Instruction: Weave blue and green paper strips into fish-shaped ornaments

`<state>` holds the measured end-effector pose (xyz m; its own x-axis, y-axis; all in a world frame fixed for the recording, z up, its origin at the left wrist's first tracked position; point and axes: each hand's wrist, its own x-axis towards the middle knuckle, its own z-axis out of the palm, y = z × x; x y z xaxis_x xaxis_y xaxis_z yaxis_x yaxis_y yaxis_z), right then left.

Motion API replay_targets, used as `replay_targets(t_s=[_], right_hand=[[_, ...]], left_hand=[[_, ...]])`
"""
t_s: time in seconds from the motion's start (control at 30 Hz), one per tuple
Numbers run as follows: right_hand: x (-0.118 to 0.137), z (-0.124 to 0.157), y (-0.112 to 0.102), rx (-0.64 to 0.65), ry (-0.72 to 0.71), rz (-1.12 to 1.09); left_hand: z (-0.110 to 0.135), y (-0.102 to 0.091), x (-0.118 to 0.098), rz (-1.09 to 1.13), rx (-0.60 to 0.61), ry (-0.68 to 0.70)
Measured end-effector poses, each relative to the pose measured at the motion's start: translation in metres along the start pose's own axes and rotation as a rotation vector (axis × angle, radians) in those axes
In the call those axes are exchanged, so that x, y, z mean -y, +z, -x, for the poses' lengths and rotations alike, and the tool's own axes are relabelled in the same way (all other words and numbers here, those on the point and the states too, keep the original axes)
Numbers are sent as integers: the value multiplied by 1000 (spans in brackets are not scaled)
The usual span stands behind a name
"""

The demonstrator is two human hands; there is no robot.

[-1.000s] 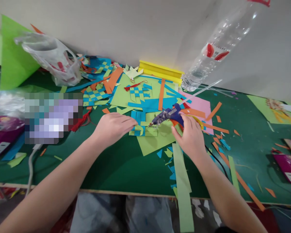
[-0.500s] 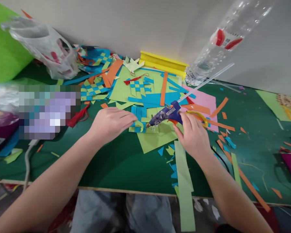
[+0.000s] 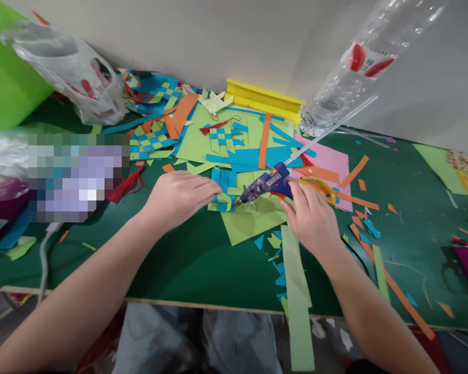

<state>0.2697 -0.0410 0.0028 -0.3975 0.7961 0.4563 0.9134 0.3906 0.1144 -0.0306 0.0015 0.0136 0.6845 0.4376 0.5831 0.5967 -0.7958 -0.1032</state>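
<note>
My right hand (image 3: 311, 213) is wrapped round a blue hot glue gun (image 3: 271, 182), whose nozzle points left and down. A clear glue stick (image 3: 335, 127) sticks out of its back end. The nozzle tip is at a small woven piece of blue and light green paper strips (image 3: 224, 200); whether it touches the paper I cannot tell. With fingers pinched, my left hand (image 3: 185, 200) grips the left edge of this woven piece, where a green strip curls up. Light green paper (image 3: 244, 228) lies beneath it.
Behind are a woven paper fish (image 3: 222, 137), a red tassel (image 3: 218, 125), a yellow plastic channel (image 3: 263, 99) and a large clear bottle (image 3: 351, 67). Yellow-handled scissors (image 3: 322, 187) lie beside the glue gun. A plastic bag (image 3: 74, 78) stands at left. A green strip (image 3: 300, 322) overhangs the table's front edge.
Both hands, the glue gun and the woven paper stay in nearly the same place. Only a slight shift of the whole view shows.
</note>
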Motion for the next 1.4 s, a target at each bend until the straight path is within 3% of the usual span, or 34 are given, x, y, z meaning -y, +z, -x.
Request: replay_targets(t_s=[0.8, 1.4], right_hand=[[-1, 1, -4, -37, -70, 83], [-2, 0, -11, -89, -93, 22]], left_hand=[[0, 1, 0, 8, 29, 4], [0, 2, -1, 23, 67, -5]])
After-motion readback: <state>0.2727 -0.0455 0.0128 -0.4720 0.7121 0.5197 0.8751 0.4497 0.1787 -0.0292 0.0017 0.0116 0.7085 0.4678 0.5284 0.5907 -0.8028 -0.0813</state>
